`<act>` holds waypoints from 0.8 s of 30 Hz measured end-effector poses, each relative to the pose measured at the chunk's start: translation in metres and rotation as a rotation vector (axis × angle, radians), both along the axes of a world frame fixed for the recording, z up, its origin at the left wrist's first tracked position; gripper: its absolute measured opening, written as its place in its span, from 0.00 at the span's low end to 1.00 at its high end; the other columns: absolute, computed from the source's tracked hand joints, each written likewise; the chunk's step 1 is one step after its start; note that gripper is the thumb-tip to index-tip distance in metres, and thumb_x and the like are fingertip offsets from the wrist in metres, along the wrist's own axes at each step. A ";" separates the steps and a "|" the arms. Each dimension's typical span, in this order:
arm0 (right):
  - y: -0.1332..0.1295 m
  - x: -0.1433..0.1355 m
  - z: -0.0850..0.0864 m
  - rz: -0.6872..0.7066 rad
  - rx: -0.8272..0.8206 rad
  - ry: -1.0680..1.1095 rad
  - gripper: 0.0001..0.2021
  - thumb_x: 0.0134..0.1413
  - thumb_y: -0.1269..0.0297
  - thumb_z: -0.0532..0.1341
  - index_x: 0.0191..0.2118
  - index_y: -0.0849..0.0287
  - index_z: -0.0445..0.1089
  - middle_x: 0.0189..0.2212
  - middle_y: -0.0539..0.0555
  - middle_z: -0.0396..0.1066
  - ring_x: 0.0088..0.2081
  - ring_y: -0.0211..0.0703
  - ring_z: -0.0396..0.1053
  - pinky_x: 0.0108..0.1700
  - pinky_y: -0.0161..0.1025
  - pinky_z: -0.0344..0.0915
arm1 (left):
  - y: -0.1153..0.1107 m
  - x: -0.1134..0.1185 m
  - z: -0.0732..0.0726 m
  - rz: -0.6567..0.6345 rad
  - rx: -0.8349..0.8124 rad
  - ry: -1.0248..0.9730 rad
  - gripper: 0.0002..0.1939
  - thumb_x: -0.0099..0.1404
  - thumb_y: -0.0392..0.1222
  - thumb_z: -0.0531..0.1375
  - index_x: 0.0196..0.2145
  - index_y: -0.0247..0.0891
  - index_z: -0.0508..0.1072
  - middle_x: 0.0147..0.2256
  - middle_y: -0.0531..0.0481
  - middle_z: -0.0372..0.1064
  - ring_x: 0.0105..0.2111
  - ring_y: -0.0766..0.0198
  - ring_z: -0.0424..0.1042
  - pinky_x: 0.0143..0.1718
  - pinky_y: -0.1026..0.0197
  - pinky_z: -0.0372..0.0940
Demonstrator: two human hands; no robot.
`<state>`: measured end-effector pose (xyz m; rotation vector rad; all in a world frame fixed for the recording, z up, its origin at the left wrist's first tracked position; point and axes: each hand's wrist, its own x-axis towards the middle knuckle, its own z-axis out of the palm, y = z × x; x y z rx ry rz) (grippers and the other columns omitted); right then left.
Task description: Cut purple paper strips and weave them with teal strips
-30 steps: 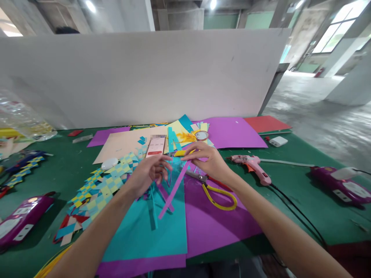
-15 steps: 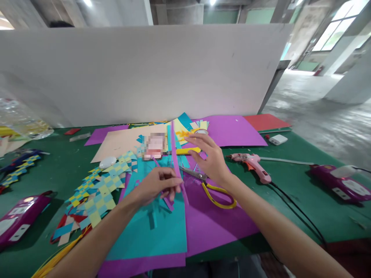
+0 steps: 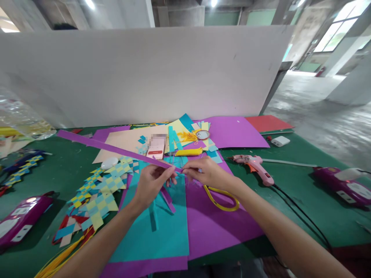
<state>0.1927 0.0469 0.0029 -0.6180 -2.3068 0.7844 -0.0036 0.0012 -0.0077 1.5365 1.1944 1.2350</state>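
A long purple paper strip slants up to the left, pinched near its lower right end by both hands. My left hand has thumb and fingers closed on it. Close beside, my right hand grips the strip's end between thumb and fingertips. A shorter purple strip hangs below my left hand over a teal paper sheet. Yellow-handled scissors lie on the purple sheet, their blades hidden behind my right hand. A yellow utility knife rests just beyond the hands.
Woven checkered paper pieces pile up at left, near a purple power strip. At right lie a pink glue gun with its cord and another power strip. A phone sits in the middle. A white partition stands behind.
The long purple strip has swung from upright to slanting left. My right hand has come down and closed on its end beside my left hand, covering the scissor blades.
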 end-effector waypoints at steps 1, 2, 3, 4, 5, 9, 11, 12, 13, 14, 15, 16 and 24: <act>0.000 0.001 0.000 0.010 0.038 -0.025 0.10 0.61 0.72 0.55 0.31 0.63 0.72 0.24 0.51 0.72 0.25 0.33 0.65 0.30 0.30 0.58 | 0.000 0.000 0.001 -0.035 0.003 0.031 0.10 0.63 0.43 0.62 0.29 0.35 0.75 0.21 0.52 0.72 0.19 0.69 0.69 0.20 0.68 0.63; -0.001 0.002 0.000 0.017 0.076 -0.056 0.10 0.61 0.71 0.54 0.32 0.63 0.73 0.25 0.52 0.73 0.26 0.34 0.66 0.30 0.31 0.58 | 0.000 0.000 0.002 -0.070 0.009 0.066 0.08 0.63 0.42 0.63 0.29 0.35 0.75 0.22 0.52 0.73 0.20 0.69 0.68 0.20 0.69 0.63; -0.001 0.003 0.000 0.018 0.108 -0.086 0.11 0.62 0.71 0.54 0.34 0.62 0.73 0.27 0.53 0.74 0.27 0.35 0.67 0.31 0.31 0.59 | 0.000 -0.001 0.003 -0.096 0.020 0.098 0.08 0.62 0.42 0.63 0.29 0.35 0.75 0.23 0.52 0.73 0.20 0.70 0.68 0.21 0.69 0.63; -0.001 0.005 0.001 0.014 0.133 -0.104 0.11 0.62 0.70 0.54 0.35 0.62 0.73 0.29 0.53 0.75 0.28 0.36 0.68 0.31 0.32 0.59 | 0.000 -0.001 0.004 -0.113 0.033 0.124 0.07 0.62 0.41 0.63 0.29 0.35 0.76 0.24 0.52 0.73 0.20 0.70 0.68 0.21 0.69 0.63; -0.002 0.008 0.002 0.007 0.149 -0.107 0.11 0.63 0.70 0.54 0.35 0.62 0.73 0.30 0.53 0.75 0.29 0.36 0.69 0.32 0.32 0.59 | -0.001 -0.001 0.005 -0.118 0.046 0.141 0.07 0.62 0.41 0.63 0.29 0.36 0.76 0.24 0.52 0.74 0.21 0.70 0.68 0.21 0.69 0.63; -0.006 0.017 0.003 -0.042 0.157 -0.046 0.10 0.63 0.69 0.54 0.37 0.60 0.74 0.29 0.51 0.76 0.28 0.35 0.69 0.31 0.31 0.59 | -0.004 0.001 0.005 -0.092 0.065 0.128 0.06 0.61 0.41 0.63 0.30 0.37 0.76 0.25 0.51 0.75 0.23 0.68 0.72 0.23 0.69 0.66; -0.010 0.017 0.001 -0.071 0.191 -0.028 0.11 0.63 0.68 0.54 0.37 0.61 0.73 0.28 0.52 0.76 0.28 0.36 0.70 0.30 0.32 0.59 | -0.005 0.003 0.005 -0.088 0.075 0.154 0.05 0.61 0.41 0.64 0.30 0.37 0.76 0.25 0.51 0.75 0.24 0.67 0.73 0.23 0.69 0.66; -0.012 0.017 -0.001 -0.083 0.209 -0.028 0.11 0.64 0.67 0.53 0.37 0.61 0.73 0.28 0.52 0.76 0.27 0.37 0.70 0.30 0.32 0.59 | -0.005 0.005 0.005 -0.092 0.088 0.178 0.05 0.61 0.41 0.64 0.30 0.37 0.76 0.25 0.50 0.75 0.24 0.67 0.73 0.23 0.69 0.66; -0.014 0.016 -0.002 -0.093 0.222 -0.029 0.12 0.64 0.66 0.53 0.37 0.61 0.73 0.28 0.52 0.76 0.27 0.37 0.70 0.29 0.33 0.59 | -0.006 0.006 0.005 -0.098 0.107 0.201 0.05 0.61 0.40 0.64 0.29 0.36 0.76 0.25 0.50 0.75 0.25 0.66 0.73 0.24 0.69 0.66; -0.016 0.016 -0.003 -0.096 0.226 -0.033 0.12 0.65 0.66 0.52 0.38 0.60 0.73 0.28 0.52 0.76 0.27 0.37 0.70 0.29 0.33 0.59 | -0.006 0.007 0.006 -0.105 0.130 0.218 0.06 0.61 0.40 0.63 0.28 0.36 0.76 0.25 0.49 0.75 0.25 0.66 0.73 0.24 0.69 0.66; -0.018 0.017 -0.003 -0.099 0.223 -0.040 0.12 0.65 0.66 0.52 0.38 0.60 0.73 0.29 0.52 0.76 0.28 0.37 0.71 0.30 0.33 0.60 | -0.007 0.008 0.006 -0.111 0.153 0.225 0.06 0.61 0.39 0.63 0.27 0.36 0.76 0.24 0.49 0.75 0.25 0.66 0.74 0.25 0.68 0.66; -0.019 0.018 -0.003 -0.106 0.217 -0.046 0.12 0.65 0.65 0.52 0.39 0.60 0.73 0.30 0.52 0.77 0.29 0.38 0.71 0.30 0.33 0.60 | -0.007 0.008 0.007 -0.117 0.173 0.229 0.07 0.61 0.39 0.63 0.26 0.36 0.76 0.24 0.49 0.75 0.25 0.65 0.74 0.26 0.68 0.66; -0.034 0.060 -0.012 -0.385 0.226 -0.526 0.05 0.60 0.67 0.58 0.37 0.61 0.71 0.36 0.57 0.73 0.40 0.49 0.71 0.41 0.44 0.66 | -0.011 0.010 0.008 -0.185 0.234 0.300 0.04 0.60 0.34 0.62 0.28 0.36 0.75 0.24 0.50 0.76 0.25 0.65 0.75 0.28 0.65 0.69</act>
